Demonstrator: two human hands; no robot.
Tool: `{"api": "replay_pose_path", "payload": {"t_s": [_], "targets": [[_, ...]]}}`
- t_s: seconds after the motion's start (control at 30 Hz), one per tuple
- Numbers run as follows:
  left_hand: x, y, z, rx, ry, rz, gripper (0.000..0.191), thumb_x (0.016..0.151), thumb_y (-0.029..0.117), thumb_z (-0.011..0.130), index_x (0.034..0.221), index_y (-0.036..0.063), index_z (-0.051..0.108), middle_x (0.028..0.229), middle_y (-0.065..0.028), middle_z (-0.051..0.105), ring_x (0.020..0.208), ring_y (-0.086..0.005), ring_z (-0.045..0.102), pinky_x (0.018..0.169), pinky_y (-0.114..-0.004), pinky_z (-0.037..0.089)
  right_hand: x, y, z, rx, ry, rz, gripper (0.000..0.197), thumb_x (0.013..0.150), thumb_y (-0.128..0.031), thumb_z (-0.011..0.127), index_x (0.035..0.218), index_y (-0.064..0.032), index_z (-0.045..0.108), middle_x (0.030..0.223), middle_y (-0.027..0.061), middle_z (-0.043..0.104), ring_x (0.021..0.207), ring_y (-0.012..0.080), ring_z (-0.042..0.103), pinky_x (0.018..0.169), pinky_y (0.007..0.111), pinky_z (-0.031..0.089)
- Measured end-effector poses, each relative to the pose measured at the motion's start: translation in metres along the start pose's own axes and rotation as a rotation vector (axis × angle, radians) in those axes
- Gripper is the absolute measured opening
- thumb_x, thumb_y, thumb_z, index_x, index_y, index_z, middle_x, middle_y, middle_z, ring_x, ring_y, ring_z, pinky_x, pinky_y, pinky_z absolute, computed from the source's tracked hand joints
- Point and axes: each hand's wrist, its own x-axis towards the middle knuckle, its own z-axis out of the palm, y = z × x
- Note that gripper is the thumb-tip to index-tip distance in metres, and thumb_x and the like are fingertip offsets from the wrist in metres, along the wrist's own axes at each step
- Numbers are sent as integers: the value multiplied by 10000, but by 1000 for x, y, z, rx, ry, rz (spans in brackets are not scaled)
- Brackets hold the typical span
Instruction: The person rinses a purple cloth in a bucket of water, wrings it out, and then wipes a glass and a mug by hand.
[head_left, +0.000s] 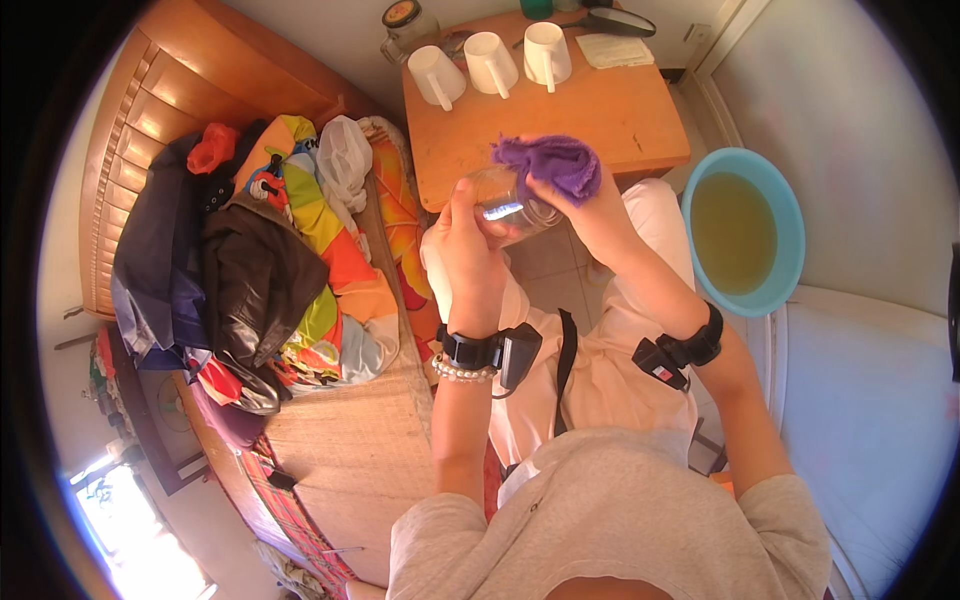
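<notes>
A clear glass jar (504, 204) lies tilted on its side in my left hand (466, 251), whose thumb presses along its wall. My right hand (592, 214) grips a bunched purple cloth (559, 166) against the jar's right end. Part of the cloth stands up above my right fingers; whether some of it reaches inside the jar I cannot tell. Both hands are over my lap, at the front edge of a small wooden table (540, 124).
Three white mugs (491, 64) stand along the table's back, near a lidded glass jar (409, 30), a black-handled item (619, 21) and a folded pale cloth (615, 51). At right is a blue basin (793, 240) of murky water. Clothes (262, 277) are heaped on the bed (345, 442).
</notes>
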Motion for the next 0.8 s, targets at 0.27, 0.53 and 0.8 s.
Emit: {"api": "replay_pose_path", "payload": {"t_s": [0.27,0.53,0.8], "targets": [[4,5,-9,-126,-124,-30,304,916,297,477,684,101,500,517,-2,503,442,-106,472,493,-250,424,7,15,-27,685,300,292,202,893,-142,538,1086,-99,498,1089,62,588,986,214,587,876,413,499],[-8,24,-2,-300,-167,-28,255,927,299,453,830,80,539,579,18,479,472,-76,436,454,-219,384,6,-3,-65,681,131,272,364,953,-379,368,1171,-98,443,1238,87,484,1153,219,464,979,410,364],[-11,22,-4,-243,-162,-26,293,932,318,435,837,64,546,580,11,485,482,-76,453,446,-218,386,10,3,-69,652,127,239,294,948,-281,429,1142,-64,464,1169,69,535,1121,193,496,990,349,362]]}}
